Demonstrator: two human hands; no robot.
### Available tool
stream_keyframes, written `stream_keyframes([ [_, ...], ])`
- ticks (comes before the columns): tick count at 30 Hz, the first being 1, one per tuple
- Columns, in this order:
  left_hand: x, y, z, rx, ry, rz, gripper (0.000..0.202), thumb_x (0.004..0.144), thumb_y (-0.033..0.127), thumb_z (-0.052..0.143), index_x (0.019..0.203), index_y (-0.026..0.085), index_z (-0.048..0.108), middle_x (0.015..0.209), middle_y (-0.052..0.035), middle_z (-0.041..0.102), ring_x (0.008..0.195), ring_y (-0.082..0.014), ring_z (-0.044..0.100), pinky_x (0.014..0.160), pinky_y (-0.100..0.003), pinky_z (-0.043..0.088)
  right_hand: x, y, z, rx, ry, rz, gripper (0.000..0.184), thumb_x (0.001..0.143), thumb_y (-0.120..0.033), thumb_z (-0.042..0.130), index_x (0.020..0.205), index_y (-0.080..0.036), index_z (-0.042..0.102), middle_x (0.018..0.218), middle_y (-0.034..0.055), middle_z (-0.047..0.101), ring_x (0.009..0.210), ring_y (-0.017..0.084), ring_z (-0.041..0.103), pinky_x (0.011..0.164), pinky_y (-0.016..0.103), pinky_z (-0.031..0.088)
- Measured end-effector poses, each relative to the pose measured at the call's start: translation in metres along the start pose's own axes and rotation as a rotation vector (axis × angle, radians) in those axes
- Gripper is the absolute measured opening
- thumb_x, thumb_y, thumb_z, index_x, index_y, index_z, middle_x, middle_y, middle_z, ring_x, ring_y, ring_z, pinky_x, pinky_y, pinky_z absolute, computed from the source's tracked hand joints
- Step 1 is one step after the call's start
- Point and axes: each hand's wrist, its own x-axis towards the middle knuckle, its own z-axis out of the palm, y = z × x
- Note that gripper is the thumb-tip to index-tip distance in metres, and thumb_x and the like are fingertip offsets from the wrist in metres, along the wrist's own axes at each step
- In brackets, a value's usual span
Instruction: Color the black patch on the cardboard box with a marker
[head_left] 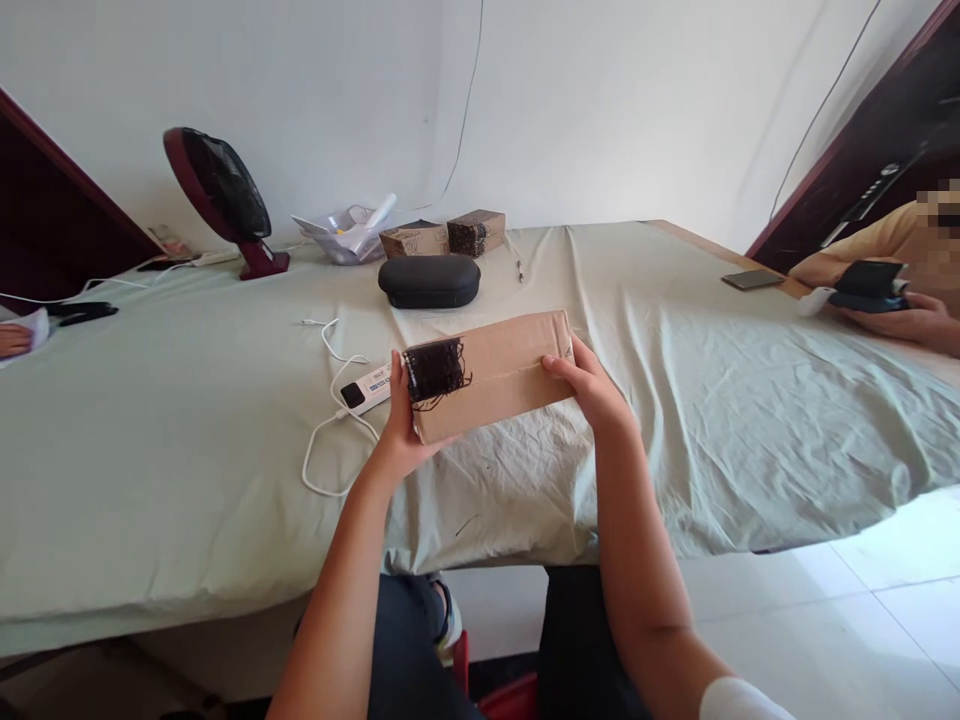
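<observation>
Currently gripping cardboard box (502,382) with left hand (399,445) at black-marked end and right hand (598,390) at other; holding it on near side of black case (429,283). Already picked up, seemingly closed; not set down.

Brown cardboard box (517,372) here, black scribble (435,370) across its left end! Pale green tablecloth (225,450) below, black case (429,283) beyond, maroon-and-black fan (226,190) far left!

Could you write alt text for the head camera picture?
A person's left hand and right hand hold a brown cardboard box between them, over a cloth-covered table. Beyond it are a black case, a plastic basket and a fan.
</observation>
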Motion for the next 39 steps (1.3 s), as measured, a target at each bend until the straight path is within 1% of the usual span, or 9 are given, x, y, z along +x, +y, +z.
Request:
stream_keyframes([
  [3, 0.003, 0.014, -0.002, -0.343, -0.101, -0.127, 0.119, 0.074, 0.086, 0.075, 0.167, 0.033, 0.025, 0.166, -0.0242, 0.042, 0.149, -0.0352, 0.054, 0.109, -0.049, 0.057, 0.004, 0.002, 0.002, -0.028, 0.041, -0.091, 0.056, 0.08, -0.035, 0.084, 0.134, -0.036, 0.068, 0.154, -0.0009, 0.061, 0.145, 0.031, 0.053, 0.119, 0.043, 0.047],
  [8, 0.011, 0.023, -0.006, -0.642, 0.142, -0.281, 0.073, 0.093, 0.086, 0.046, 0.144, 0.035, 0.055, 0.161, -0.0137, 0.052, 0.141, -0.0276, 0.061, 0.105, -0.043, 0.058, 0.004, 0.007, 0.001, 0.003, -0.044, -0.151, 0.066, 0.076, -0.032, 0.088, 0.136, -0.04, 0.061, 0.154, -0.0009, 0.056, 0.145, 0.03, 0.052, 0.112, 0.041, 0.051],
  [12, 0.011, 0.012, -0.008, -0.629, 0.355, -0.308, 0.057, 0.086, 0.078, 0.068, 0.108, 0.026, 0.063, 0.154, -0.0141, 0.059, 0.136, -0.0297, 0.064, 0.102, -0.043, 0.06, 0.002, 0.004, 0.011, -0.01, -0.021, -0.164, 0.042, 0.085, -0.052, 0.08, 0.119, -0.034, 0.065, 0.144, 0.0024, 0.062, 0.144, 0.031, 0.051, 0.1, 0.037, 0.055],
  [15, 0.011, 0.008, -0.007, -0.514, 0.413, -0.297, 0.048, 0.086, 0.067, 0.076, 0.101, 0.024, 0.058, 0.162, -0.0131, 0.053, 0.138, -0.0277, 0.062, 0.102, -0.039, 0.059, 0.003, 0.002, 0.023, -0.05, 0.096, -0.2, 0.037, 0.086, -0.058, 0.078, 0.108, -0.032, 0.065, 0.128, 0.0035, 0.068, 0.136, 0.03, 0.057, 0.094, 0.034, 0.054],
  [20, 0.014, 0.016, -0.006, -0.561, 0.558, -0.35, 0.047, 0.084, 0.058, 0.079, 0.084, 0.021, 0.051, 0.165, -0.0115, 0.05, 0.135, -0.0269, 0.062, 0.1, -0.037, 0.057, 0.005, 0.002, 0.029, -0.028, 0.189, -0.192, 0.038, 0.086, -0.064, 0.075, 0.1, -0.03, 0.066, 0.111, 0.0036, 0.069, 0.109, 0.025, 0.065, 0.077, 0.03, 0.052],
  [25, 0.017, 0.024, -0.004, -0.528, 0.594, -0.386, 0.043, 0.074, 0.043, 0.085, 0.072, 0.019, 0.05, 0.163, -0.009, 0.052, 0.144, -0.033, 0.054, 0.107, -0.041, 0.052, 0.007, 0.005, 0.027, -0.024, 0.253, -0.059, 0.047, 0.082, -0.069, 0.075, 0.106, -0.03, 0.065, 0.101, 0.0021, 0.065, 0.091, 0.021, 0.063, 0.066, 0.029, 0.049],
  [29, 0.017, 0.027, -0.001, -0.484, 0.618, -0.334, 0.034, 0.07, 0.037, 0.086, 0.074, 0.02, 0.057, 0.165, -0.0072, 0.05, 0.151, -0.0336, 0.047, 0.121, -0.048, 0.041, 0.01, 0.01, 0.023, -0.039, 0.184, 0.015, 0.06, 0.079, -0.066, 0.076, 0.129, -0.036, 0.062, 0.126, 0.0039, 0.067, 0.113, 0.028, 0.066, 0.086, 0.039, 0.058],
  [32, 0.016, 0.028, -0.002, -0.457, 0.588, -0.296, 0.031, 0.072, 0.038, 0.086, 0.078, 0.021, 0.06, 0.167, -0.0059, 0.046, 0.154, -0.0334, 0.044, 0.125, -0.05, 0.035, 0.009, 0.009, 0.021, -0.057, 0.093, 0.05, 0.079, 0.079, -0.062, 0.075, 0.15, -0.039, 0.052, 0.142, 0.0045, 0.064, 0.129, 0.034, 0.062, 0.106, 0.051, 0.055],
  [39, 0.014, 0.017, -0.005, -0.516, 0.539, -0.343, 0.041, 0.072, 0.049, 0.09, 0.087, 0.022, 0.064, 0.158, -0.0067, 0.052, 0.149, -0.0326, 0.048, 0.123, -0.047, 0.04, 0.006, 0.003, 0.022, -0.009, 0.056, -0.05, 0.092, 0.08, -0.053, 0.076, 0.163, -0.042, 0.038, 0.162, 0.0019, 0.052, 0.138, 0.036, 0.058, 0.113, 0.055, 0.051],
])
